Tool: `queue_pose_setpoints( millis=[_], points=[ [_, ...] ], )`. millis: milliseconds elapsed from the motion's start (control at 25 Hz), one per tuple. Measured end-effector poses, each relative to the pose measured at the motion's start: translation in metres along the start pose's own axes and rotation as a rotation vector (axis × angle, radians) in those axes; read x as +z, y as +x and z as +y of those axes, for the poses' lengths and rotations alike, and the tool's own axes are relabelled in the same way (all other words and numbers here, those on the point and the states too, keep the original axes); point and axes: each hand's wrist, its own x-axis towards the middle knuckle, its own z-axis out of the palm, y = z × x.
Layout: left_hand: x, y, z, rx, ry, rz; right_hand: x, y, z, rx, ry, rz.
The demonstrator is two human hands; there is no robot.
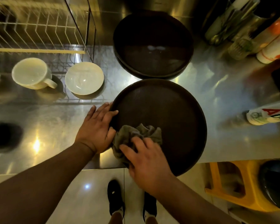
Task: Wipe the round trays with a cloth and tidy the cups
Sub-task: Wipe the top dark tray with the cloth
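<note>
Nearest, on the tiled floor [81, 199]: two dark shoes [114, 198], toes toward the tabletop [55, 123]. To the right at the same depth, a yellow stool [233, 188] beside a dark round object [275, 183], too dim to identify.

Above the shoes, right grip [145, 157] with fingers curled into a bunched grey-brown cloth [141, 131], clutching it and pressing it down inside the near-left part of the near tray [168, 113]. Slightly blurred at the fingertips.

Near tray dark, round and shallow-rimmed, flat on the tabletop, its near edge overhanging the front edge above the floor.

Left grip [97, 125] released and flat, fingers straight and spread, laid over the tray's left rim, forefinger tip reaching just inside it, thumb next to the cloth.

On the right side, a white bottle [268, 113] with red lettering, well apart from the tray.

Further back on the left, a white cup [31, 73], mouth up, handle pointing right and near; just beside it, not touching, a white bowl [84, 78], also mouth up. Both at the foot of a white wire rack [31, 29].

Behind the near tray, almost touching its far rim, a stack of trays [152, 50] of the same dark round kind.

Farthest right, a cluster of bottles [273, 46], blurred.
</note>
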Motion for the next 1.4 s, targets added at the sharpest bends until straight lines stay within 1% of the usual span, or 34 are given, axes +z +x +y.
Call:
queue_pose_setpoints(
  millis=[40,120,200,240,280,320,360,400,440,520,560,640,720,800,880,960,1040,1160,1280,1400],
  points=[
    [0.001,0.000,-0.001,0.003,-0.001,-0.001,-0.003,-0.006,0.011,0.015,-0.045,-0.027],
    [0.002,0.000,-0.002,0.011,0.003,0.001,-0.009,-0.006,0.032,0.092,-0.015,-0.067],
    [0.003,0.000,-0.003,0.015,0.007,0.001,-0.028,0.010,0.048,0.219,0.208,-0.044],
    [0.003,0.000,-0.004,0.015,0.006,0.002,-0.041,0.025,0.056,0.280,0.336,0.016],
    [0.003,0.000,-0.004,0.017,0.003,0.002,-0.055,0.043,0.063,0.321,0.419,0.122],
    [0.004,0.001,-0.004,0.019,0.001,0.001,-0.068,0.065,0.070,0.342,0.438,0.250],
    [0.004,0.001,-0.004,0.022,-0.001,0.002,-0.077,0.087,0.076,0.353,0.412,0.362],
    [0.004,0.001,-0.005,0.023,-0.002,0.004,-0.080,0.110,0.080,0.368,0.365,0.427],
    [0.004,0.001,-0.005,0.024,-0.001,0.005,-0.079,0.132,0.081,0.395,0.314,0.428],
    [0.004,0.001,-0.004,0.025,0.004,0.008,-0.064,0.161,0.073,0.450,0.172,0.276],
    [0.004,0.001,-0.004,0.026,0.004,0.010,-0.052,0.166,0.066,0.436,0.106,0.223],
    [0.004,0.001,-0.004,0.029,0.013,0.013,-0.034,0.164,0.046,0.332,0.093,0.201],
    [0.004,0.001,-0.004,0.040,0.033,0.023,-0.021,0.149,0.026,0.166,0.119,0.105],
    [0.003,0.001,-0.002,0.037,0.031,0.020,-0.014,0.123,0.011,0.053,0.114,0.020],
    [0.002,0.001,-0.001,0.024,0.018,0.016,-0.014,0.101,0.009,-0.033,0.134,-0.024],
    [0.000,0.001,0.000,0.018,-0.002,0.009,-0.018,0.078,0.015,-0.140,0.122,-0.132],
    [-0.002,0.002,0.001,0.014,-0.007,-0.003,-0.023,0.056,0.029,-0.209,0.093,-0.242],
    [-0.004,0.001,0.001,0.005,-0.001,-0.026,-0.030,0.017,0.053,-0.195,0.066,-0.339],
    [-0.005,0.002,0.003,0.003,-0.006,-0.031,-0.043,-0.018,0.087,-0.082,0.048,-0.409],
    [-0.007,0.001,0.004,0.000,0.002,-0.025,-0.060,-0.030,0.117,0.048,0.036,-0.471]
  ],
)
